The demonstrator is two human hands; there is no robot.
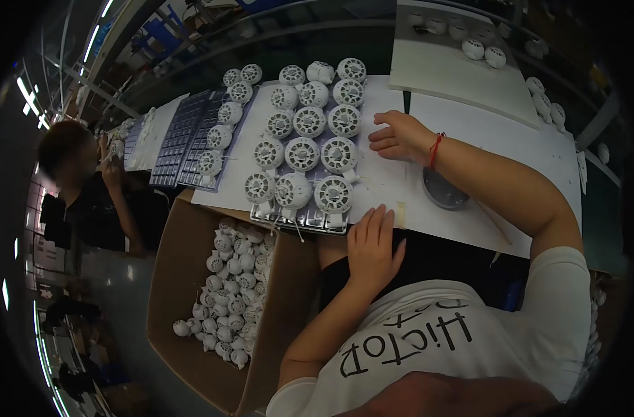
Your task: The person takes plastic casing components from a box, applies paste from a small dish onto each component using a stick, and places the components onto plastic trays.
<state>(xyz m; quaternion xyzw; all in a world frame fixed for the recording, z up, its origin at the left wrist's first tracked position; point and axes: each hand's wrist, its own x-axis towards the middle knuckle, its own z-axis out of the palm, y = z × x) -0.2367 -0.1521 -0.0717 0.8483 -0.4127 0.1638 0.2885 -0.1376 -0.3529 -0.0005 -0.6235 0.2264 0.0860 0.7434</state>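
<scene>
Rows of white round housings with slotted tops point(304, 154) stand on a clear plastic tray point(310, 220) on the white-covered table. My right hand point(404, 137), a red string on its wrist, hovers just right of these rows with fingers apart and nothing visible in them. At the table's front edge, my left hand point(374, 249) lies with fingers stretched out, close to the tray's lower right corner. Nearest to it is a housing in the front row point(333, 194). Short thin wires stick out from some housings. A dark round dish point(444, 190) lies partly under my right forearm.
An open cardboard box point(174, 299) full of similar white pieces stands below the table's left front. Empty compartment trays point(174, 146) lie farther left, near a co-worker point(108, 208). A pale board point(463, 69) at the back carries several housings. A yellowish strip point(400, 215) lies near my left hand.
</scene>
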